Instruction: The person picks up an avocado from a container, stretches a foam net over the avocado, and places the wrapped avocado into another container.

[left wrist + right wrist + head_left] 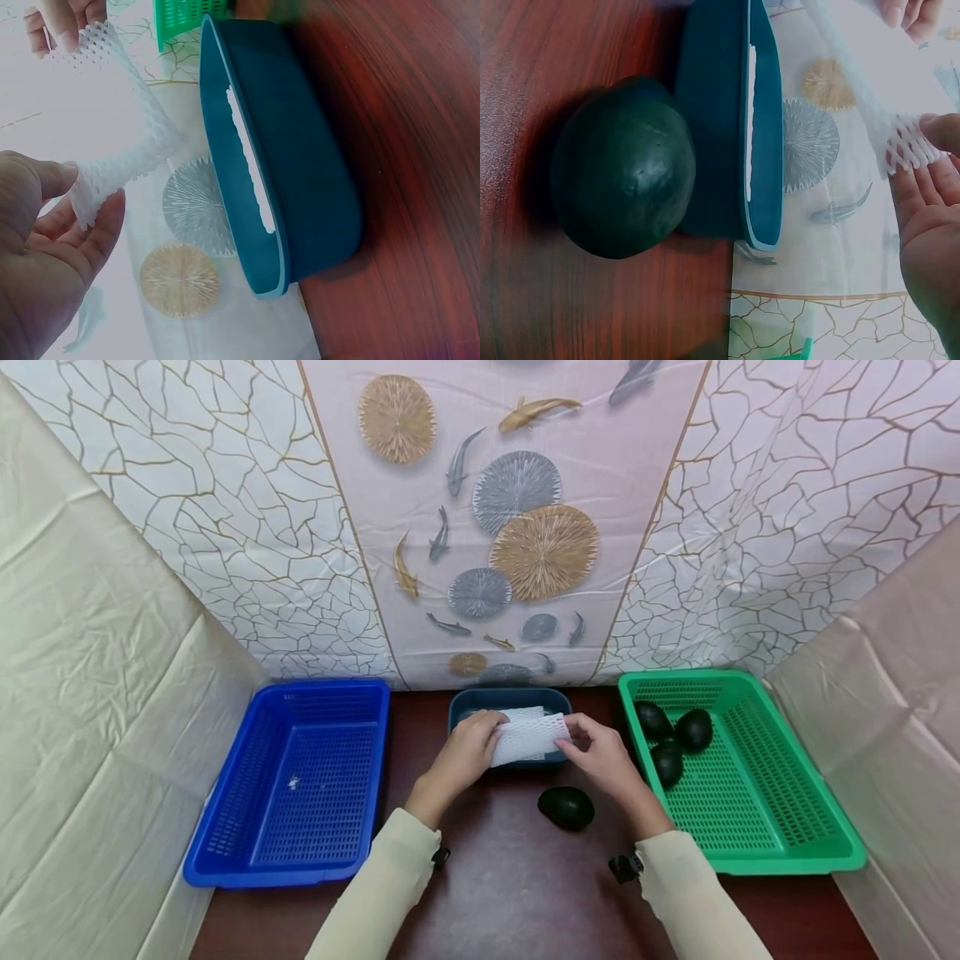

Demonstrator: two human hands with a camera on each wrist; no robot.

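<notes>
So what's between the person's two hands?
A white mesh sleeve, its ends held by the left hand and the right hand; the head view shows it.

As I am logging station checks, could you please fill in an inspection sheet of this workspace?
Surface: dark reddish-brown tabletop.
Job's things: white foam net over teal bin; white material inside it; dark fruit on tabletop, three more fruits in green basket.
Clutter: small white patch in blue basket, nature unclear.
Grippers: left hand and right hand pinch opposite ends of the white foam net.
Cables: nothing seen.
Surroundings: patterned backdrop behind, pale panels at both sides.
</notes>
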